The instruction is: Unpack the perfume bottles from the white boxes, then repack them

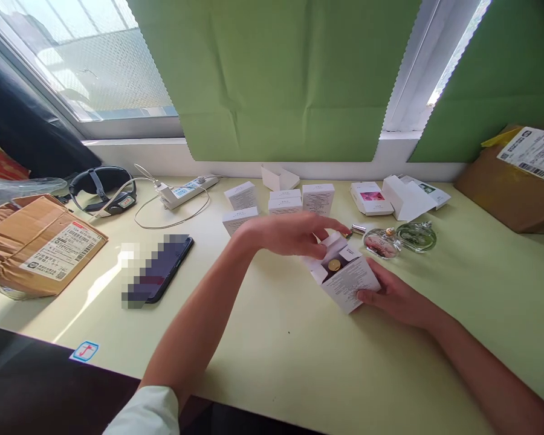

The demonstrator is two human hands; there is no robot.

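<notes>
Head view showed the left hand (292, 234) at the frame's centre, its forearm (204, 314) slanting up from the lower left, fingers reaching rightward over the flaps (334, 243) of a white box (351, 283); whether they pinched one could not be told. From the lower right, the right hand (392, 297) grasped that tilted, open box right of centre, thumb against its printed face, a gold cap (334, 264) showing inside.

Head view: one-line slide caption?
Right grip holds an open white box, gold-topped item inside; left grip at its open flaps.
</notes>
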